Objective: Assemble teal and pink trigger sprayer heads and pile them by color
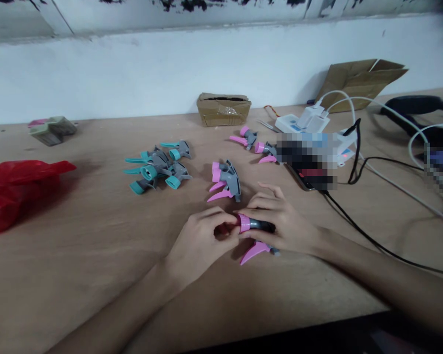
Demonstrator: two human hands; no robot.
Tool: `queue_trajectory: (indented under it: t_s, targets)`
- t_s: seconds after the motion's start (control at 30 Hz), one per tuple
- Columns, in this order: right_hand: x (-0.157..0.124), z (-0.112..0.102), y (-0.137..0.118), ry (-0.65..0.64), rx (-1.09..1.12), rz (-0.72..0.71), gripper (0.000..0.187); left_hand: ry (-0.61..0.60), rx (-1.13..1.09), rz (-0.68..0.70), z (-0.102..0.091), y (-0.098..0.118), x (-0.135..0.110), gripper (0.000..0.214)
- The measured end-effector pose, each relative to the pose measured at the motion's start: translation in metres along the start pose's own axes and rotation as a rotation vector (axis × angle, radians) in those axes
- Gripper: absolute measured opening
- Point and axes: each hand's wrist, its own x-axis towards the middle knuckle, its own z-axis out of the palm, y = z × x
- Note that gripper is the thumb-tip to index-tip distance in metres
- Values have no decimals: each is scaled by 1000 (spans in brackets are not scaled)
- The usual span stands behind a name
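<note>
The pink-and-grey trigger sprayer head (257, 224) lies on its side just above the bench (133, 275), low and right of centre in the frame. The right hand (286, 221) wraps over its grey body, fingers bent around it, the topmost one lifted away. The left hand (206, 241) bends thumb and forefinger into a ring, their tips at the pink collar (244, 223); whether they pinch the rim or something small at its mouth cannot be told.

The likeliest fault seems to be a slip: the left fingers meet the collar only at their tips, so a sideways pull could slide them off or turn the whole head within the right hand. The pink lever (256, 252) sticks out below, free of the fingers, and could catch on the bench or be bent if the head is pressed down.

A second cause of trouble is crowding. Two pink sprayers (229, 179) rest near the centre, just beyond the hands, and a forward jerk could scatter them. At right, a black cable (369, 242) runs from the phone (305, 183) close to the right forearm; a backward sweep of the elbow could snag it and drag the phone.
</note>
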Motion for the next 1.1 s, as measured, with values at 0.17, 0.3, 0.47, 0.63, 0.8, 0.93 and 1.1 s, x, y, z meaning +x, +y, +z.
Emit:
queue_trajectory:
  t_s: [0.17, 0.3, 0.47, 0.63, 0.8, 0.93, 1.1]
  targets:
    - [-2, 2, -1, -16, -82, -59, 29, 2, 92, -71, 4, 4, -4, 7]
    - [-3, 4, -2, -38, -91, -51, 28, 61, 188, -84, 10, 7, -8, 11]
    - [-2, 0, -2, 2, -89, -12, 27, 162, 218, -88, 9, 6, -7, 13]
    - [0, -12, 5, 76, -76, 88, 29, 251, 6, -170, -5, -12, 3, 9]
    - [1, -12, 10, 108, -30, 132, 33, 130, -523, -313, -5, -15, 8, 14]
    - [0, -7, 8, 99, 45, 106, 35, 30, -772, -359, -2, -9, 9, 15]
    - [-1, -6, 5, 108, 205, 137, 35, -13, -842, -358, -3, -8, 11, 16]
